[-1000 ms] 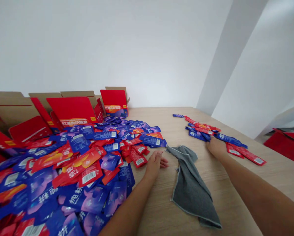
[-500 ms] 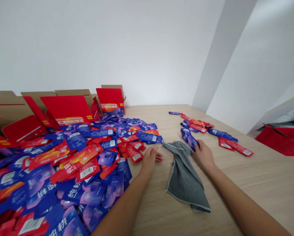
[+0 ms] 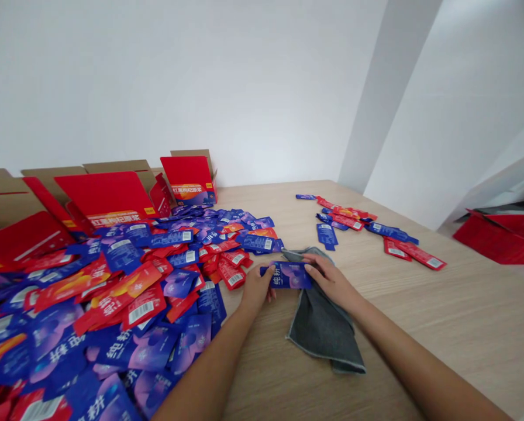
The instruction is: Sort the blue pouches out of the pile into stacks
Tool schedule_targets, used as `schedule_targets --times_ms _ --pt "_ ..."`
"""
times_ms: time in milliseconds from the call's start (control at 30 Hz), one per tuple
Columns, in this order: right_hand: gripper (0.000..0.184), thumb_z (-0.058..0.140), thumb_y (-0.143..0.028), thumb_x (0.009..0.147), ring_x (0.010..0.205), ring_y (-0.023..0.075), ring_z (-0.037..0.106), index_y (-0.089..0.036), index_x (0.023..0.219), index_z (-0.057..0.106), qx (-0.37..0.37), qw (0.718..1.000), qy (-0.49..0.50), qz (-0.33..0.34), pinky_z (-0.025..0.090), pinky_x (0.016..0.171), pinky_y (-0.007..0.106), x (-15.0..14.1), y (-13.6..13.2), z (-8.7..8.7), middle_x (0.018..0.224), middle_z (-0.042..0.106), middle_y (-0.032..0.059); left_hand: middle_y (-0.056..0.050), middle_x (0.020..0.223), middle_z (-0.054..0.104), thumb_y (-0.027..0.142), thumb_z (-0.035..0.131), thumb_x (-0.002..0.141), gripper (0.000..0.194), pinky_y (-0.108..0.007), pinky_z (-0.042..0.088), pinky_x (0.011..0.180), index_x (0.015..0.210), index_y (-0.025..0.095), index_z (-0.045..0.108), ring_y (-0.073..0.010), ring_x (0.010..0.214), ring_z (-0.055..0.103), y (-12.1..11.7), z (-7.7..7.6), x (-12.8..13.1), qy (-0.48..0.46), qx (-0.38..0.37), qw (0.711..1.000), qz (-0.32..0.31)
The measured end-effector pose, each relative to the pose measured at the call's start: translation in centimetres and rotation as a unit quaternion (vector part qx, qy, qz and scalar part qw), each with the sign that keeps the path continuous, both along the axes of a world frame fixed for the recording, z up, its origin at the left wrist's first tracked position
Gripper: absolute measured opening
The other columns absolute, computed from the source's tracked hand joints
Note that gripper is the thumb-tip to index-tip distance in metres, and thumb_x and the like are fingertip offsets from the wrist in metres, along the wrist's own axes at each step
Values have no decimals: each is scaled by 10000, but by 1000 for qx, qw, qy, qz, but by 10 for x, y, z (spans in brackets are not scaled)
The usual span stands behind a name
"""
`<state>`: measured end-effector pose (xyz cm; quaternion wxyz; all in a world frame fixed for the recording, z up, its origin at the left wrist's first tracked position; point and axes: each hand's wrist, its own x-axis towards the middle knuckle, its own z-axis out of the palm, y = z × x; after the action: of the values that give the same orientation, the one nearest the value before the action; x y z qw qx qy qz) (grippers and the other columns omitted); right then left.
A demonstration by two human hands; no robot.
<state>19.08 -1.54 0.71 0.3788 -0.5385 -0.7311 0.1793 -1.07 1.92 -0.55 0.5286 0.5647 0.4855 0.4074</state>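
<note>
Left hand (image 3: 257,285) and right hand (image 3: 330,279) pinch the blue sachet (image 3: 290,275), its ends finger-covered, long axis running left-right between them.

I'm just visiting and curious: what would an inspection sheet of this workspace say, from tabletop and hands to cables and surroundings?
Surface: pale wood-look table, flat.
Job's things: blue packet held up; large mixed pile of red and blue packets at left; smaller loose group at far right.
Clutter: rumpled grey cloth beside the hands.
Grippers: none, bare hands; left hand and right hand grip opposite ends of the blue packet.
Cables: nothing seen.
Surroundings: open red boxes behind the pile; white wall.
</note>
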Motion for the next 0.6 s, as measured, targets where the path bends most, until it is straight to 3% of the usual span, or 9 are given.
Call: schedule_targets --times_ms 67,133,233,333,400,533,600 --pt "618 502 -521 814 1249 290 409 -208 1341 423 -2 995 -102 -2 322 1010 500 2 -2 -6 1345 480 144 60 341 495 343 460 845 198 -180 323 287 785 161 514 -109 265 448 4 1 -2 6 14 997 70" --pt "712 581 -520 756 1322 336 294 -230 1375 382 -39 977 -210 4 268 1026 550 3 -2 -11 1432 377 144 62 355 507 288 442 858 151 -185 358 314 804 161 505 -114 286 476 7 2 -4 21 5 995 101" --pt "486 507 -359 833 1301 340 322 -270 1309 473 -83 950 -296 -56 285 990 583 10 4 -16 1424 401 109 71 352 501 219 440 858 93 -180 362 327 813 165 501 -121 295 500 7 6 -2 55 -25 995 81" --pt "446 379 -115 833 1171 286 459 -222 1234 544 -60 947 -287 -130 373 942 507 25 13 -15 1270 542 122 73 359 503 200 473 842 69 -164 308 303 787 171 502 -115 278 488 2 9 1 78 -40 995 47" --pt "483 345 -45 793 1085 252 510 -175 1211 549 -1 965 -230 -130 407 926 445 31 14 -11 1151 591 131 63 389 528 196 467 840 74 -164 281 296 779 173 500 -108 272 475 -2 10 3 98 -48 994 32" --pt "526 353 -87 814 1090 245 496 -178 1328 408 137 982 -116 -57 411 943 457 3 -2 0 1154 567 121 45 409 533 201 438 843 129 -197 309 342 748 185 524 -114 289 451 -8 7 9 145 -16 989 24" --pt "596 354 -64 803 1150 247 458 -183 1387 328 140 980 -142 13 398 968 459 -25 -13 1 1246 528 123 13 468 575 167 470 809 133 -221 383 435 701 191 543 -134 383 525 -10 4 12 158 24 987 32"
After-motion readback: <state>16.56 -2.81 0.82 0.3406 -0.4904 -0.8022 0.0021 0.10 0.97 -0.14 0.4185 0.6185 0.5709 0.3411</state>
